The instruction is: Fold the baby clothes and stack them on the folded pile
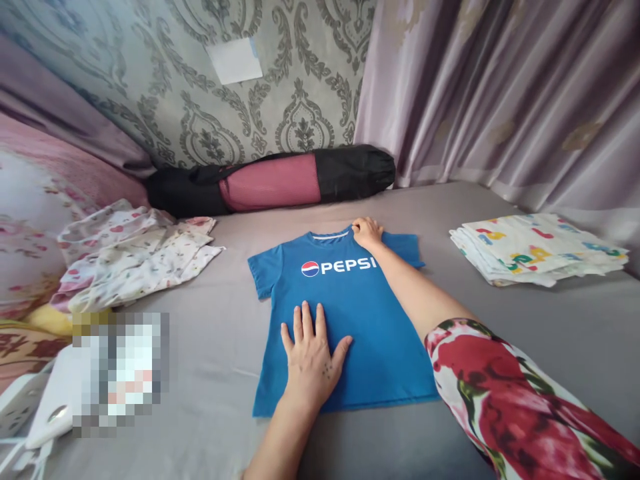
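Hold the blue T-shirt flat on the grey sheet, pressing lightly with the left hand, fingers apart, while straightening gently beside the collar with the right hand, fingers bent together, unclear whether clamped.

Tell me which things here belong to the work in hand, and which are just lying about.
In hand:
- blue PEPSI T-shirt, spread flat
- left hand, flat on it
- right hand, beside its collar

Apparently lying about, untouched:
- stacked patterned cloths
- loose printed clothes
- black-and-pink bag
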The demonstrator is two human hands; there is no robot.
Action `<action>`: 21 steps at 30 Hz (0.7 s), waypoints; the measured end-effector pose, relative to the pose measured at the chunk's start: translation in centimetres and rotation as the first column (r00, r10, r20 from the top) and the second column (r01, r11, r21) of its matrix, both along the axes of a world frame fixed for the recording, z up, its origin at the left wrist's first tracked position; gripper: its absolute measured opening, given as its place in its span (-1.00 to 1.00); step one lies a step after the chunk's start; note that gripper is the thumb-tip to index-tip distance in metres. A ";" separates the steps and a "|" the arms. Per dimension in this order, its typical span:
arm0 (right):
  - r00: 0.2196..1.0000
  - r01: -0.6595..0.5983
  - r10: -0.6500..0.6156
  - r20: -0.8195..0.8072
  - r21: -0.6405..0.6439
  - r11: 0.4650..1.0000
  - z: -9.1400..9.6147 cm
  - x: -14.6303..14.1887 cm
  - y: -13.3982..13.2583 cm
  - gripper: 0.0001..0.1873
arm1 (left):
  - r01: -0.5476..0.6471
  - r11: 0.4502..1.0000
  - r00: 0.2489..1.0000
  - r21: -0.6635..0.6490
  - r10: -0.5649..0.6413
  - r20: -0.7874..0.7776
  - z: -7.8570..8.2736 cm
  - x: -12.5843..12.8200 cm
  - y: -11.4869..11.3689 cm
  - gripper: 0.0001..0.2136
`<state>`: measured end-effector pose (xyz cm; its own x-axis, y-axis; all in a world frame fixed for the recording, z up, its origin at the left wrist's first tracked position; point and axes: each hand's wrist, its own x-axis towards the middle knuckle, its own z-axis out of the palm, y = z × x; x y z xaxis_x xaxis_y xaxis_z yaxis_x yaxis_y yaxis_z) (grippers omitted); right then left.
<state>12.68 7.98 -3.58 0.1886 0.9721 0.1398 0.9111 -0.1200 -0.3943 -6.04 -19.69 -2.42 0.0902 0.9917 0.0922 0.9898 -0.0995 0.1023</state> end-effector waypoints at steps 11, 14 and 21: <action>0.901 -0.399 0.415 0.125 -0.132 0.907 2.4 -5.8 -0.8 -0.76 | -0.143 0.989 0.987 0.037 0.140 0.085 -0.7 -3.1 2.1 -0.28; 0.912 -0.365 0.398 0.098 -0.251 0.897 3.2 -6.4 0.0 -0.83 | -0.156 0.986 0.986 0.064 0.151 0.077 -1.3 -3.6 2.3 -0.23; 0.910 -0.381 0.396 0.122 -0.125 0.916 2.3 -6.7 0.4 -0.84 | -0.163 0.983 0.987 0.086 0.163 0.008 -1.6 -3.1 2.2 -0.25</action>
